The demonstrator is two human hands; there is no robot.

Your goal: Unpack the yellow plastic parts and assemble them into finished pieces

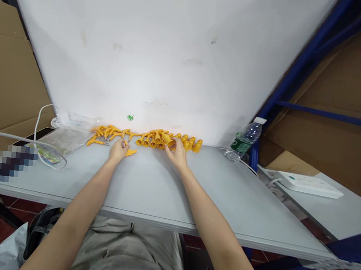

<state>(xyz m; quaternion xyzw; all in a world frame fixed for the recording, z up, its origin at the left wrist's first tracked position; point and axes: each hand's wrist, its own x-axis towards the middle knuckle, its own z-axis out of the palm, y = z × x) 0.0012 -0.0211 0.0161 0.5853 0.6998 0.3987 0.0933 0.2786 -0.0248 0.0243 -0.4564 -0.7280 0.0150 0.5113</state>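
My left hand (119, 150) is closed in a pinch at the front of a pile of yellow forked pieces (112, 128), some with silver ball chains (104, 140). A bit of yellow shows at its fingertips, though its shape is mostly hidden. Just right of that hand, a flat yellow piece (131, 152) is partly covered by it. My right hand (177, 155) has its thumb and fingers around a yellow bell-shaped piece (168, 141). More yellow bell-shaped pieces (146, 141) lie in a row to its left, and several others (198, 146) stand to its right.
A water bottle (245, 140) leans against a blue post at the right. Clear plastic bags (70, 140), a white cable (36, 124) and a pixelated dark object (11, 163) lie at the left. A white power strip (310, 185) rests on the neighbouring surface. A white panel (162, 64) rises behind.
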